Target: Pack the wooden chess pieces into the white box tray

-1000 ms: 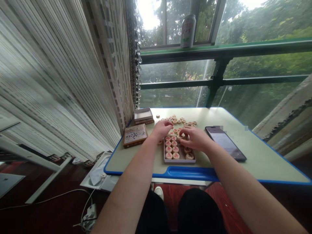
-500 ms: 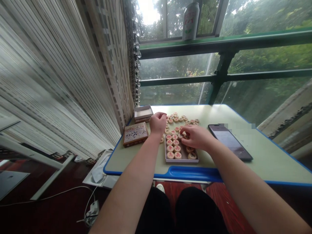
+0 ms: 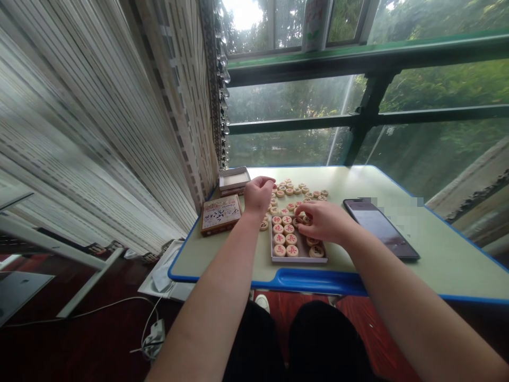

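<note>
Pieces [image 3: 279,250] are spread in and beyond the box [image 3: 300,260] on the tabletop [image 3: 441,265], the left hand [image 3: 258,196] curled nearby, the right hand [image 3: 324,220] bent over the box, either grip's hold unclear.

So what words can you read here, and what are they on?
"帥", red: back left piece in the tray.
"炮", red: piece just in front.
"兵", red: three pieces in the second column.
Too small or blurred: other pieces, brown box, can, phone.
</note>
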Available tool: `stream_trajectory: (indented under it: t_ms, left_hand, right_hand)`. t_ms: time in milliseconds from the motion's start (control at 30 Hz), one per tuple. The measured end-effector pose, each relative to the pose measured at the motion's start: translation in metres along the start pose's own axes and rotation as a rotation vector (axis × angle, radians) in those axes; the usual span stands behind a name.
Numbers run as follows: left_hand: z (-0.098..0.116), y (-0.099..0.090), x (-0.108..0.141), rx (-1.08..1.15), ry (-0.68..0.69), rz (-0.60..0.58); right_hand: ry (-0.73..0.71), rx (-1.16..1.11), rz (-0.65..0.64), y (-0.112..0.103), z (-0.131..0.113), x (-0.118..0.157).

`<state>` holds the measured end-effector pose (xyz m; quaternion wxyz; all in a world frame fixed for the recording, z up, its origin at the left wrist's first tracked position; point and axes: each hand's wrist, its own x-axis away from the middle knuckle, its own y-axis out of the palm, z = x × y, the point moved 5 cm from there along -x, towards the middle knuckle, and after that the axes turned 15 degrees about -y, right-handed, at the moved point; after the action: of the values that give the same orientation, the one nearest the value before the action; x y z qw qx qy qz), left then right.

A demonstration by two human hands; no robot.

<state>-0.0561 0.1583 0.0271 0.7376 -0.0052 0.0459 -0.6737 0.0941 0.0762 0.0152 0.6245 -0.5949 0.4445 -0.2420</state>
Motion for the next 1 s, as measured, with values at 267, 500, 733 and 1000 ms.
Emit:
stream_trajectory:
  t_ms: [267, 500, 733, 1000]
  left_hand:
    - [0.006, 0.002, 0.006, 0.021, 0.024, -0.017]
    - [0.001, 0.002, 0.002, -0.033, 0.058, -0.021]
    - [-0.002, 0.013, 0.007, -0.554, 0.163, -0.150]
    - [-0.022, 0.027, 0.007, -0.482, 0.040, -0.401]
  right_hand:
    - [-0.110, -0.054, 0.081, -0.008, -0.006, 0.005]
    - [-0.091, -0.056, 0.181, -0.010, 0.000, 0.005]
    - [0.406, 0.034, 0.543, -0.032, 0.060, 0.028]
    - [0.470, 0.028, 0.225, -0.010, 0.067, 0.022]
